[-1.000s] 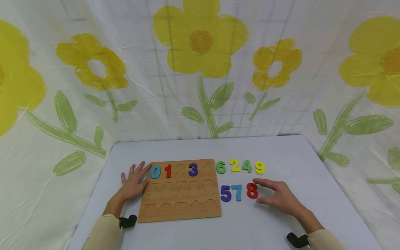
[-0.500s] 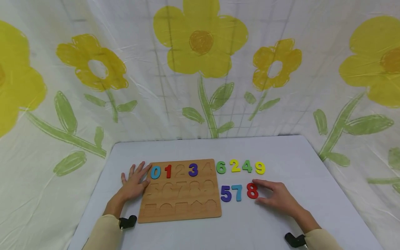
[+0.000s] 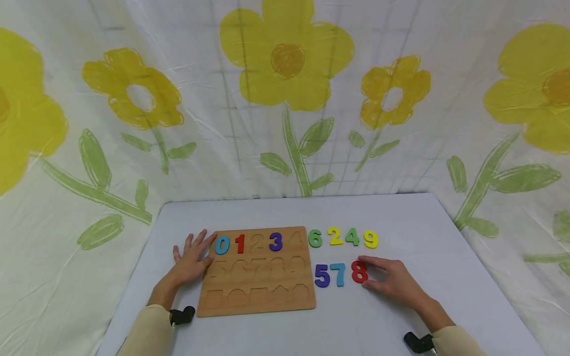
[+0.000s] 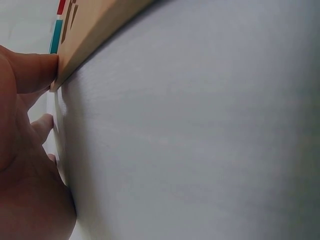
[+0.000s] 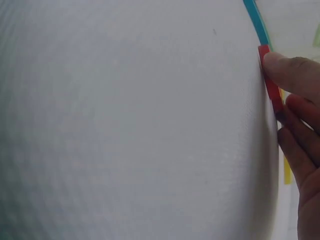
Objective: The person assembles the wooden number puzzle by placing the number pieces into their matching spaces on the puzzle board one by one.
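Note:
My right hand [image 3: 396, 283] has its forefinger at the top of the red number 8 [image 3: 358, 272] and its thumb at the lower edge, pinching the piece where it lies on the table. In the right wrist view the thumb [image 5: 287, 72] presses against the side of the red piece. My left hand [image 3: 189, 264] lies with fingers spread at the left edge of the wooden puzzle board [image 3: 249, 299], thumb touching that edge. Set in the board's top row are a blue 0 [image 3: 221, 244], a red 1 [image 3: 240, 244] and a purple 3 [image 3: 275, 242].
Right of the board, a green 6 [image 3: 315, 238], yellow 2 [image 3: 334, 236], green 4 [image 3: 352, 236] and yellow 9 [image 3: 370, 239] form a row. Below them lie a purple 5 [image 3: 322, 275] and blue 7 [image 3: 338, 274]. A flowered cloth [image 3: 213, 163] hangs behind the white table [image 3: 267, 336].
My right hand has moved slightly left, and its thumb and forefinger have closed in on the red 8. The left hand and the board have stayed put.

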A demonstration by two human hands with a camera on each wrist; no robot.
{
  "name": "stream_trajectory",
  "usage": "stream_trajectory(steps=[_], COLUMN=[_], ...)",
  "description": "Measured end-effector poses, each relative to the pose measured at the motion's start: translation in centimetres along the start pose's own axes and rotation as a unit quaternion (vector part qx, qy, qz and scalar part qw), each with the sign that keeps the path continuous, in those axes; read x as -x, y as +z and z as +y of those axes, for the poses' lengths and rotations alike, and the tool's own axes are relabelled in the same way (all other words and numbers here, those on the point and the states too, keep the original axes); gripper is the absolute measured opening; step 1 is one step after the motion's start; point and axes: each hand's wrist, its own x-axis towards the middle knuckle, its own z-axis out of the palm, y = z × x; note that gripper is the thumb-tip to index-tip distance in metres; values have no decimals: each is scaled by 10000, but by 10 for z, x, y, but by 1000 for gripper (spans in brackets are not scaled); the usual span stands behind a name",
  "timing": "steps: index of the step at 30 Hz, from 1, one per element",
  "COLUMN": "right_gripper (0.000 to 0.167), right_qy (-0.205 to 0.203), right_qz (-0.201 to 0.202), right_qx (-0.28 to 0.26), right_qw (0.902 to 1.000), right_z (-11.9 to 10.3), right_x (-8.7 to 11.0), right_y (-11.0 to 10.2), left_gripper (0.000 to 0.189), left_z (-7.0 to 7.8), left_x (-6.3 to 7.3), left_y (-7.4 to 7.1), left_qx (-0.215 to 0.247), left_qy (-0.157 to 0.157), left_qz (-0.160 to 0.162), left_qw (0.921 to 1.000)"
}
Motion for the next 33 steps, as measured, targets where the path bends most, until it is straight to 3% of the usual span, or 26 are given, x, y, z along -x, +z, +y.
stream_trajectory(steps=[17, 33], right_gripper=[61, 58], right_qy=[40, -359], right_qz=[86, 186], right_qx=[-172, -202], right_qw=[9998, 9990], right_z=[-8, -45], right_x=[-1, -9], right_y=[-5, -25], left_gripper=[66, 66], left_z=[1, -2], left_x=[0, -1], left_y=[-1, 1], left_qx=[-80, -38], left_qy=[-27, 23], left_qz=[26, 53], left_qw=[10000, 10000])
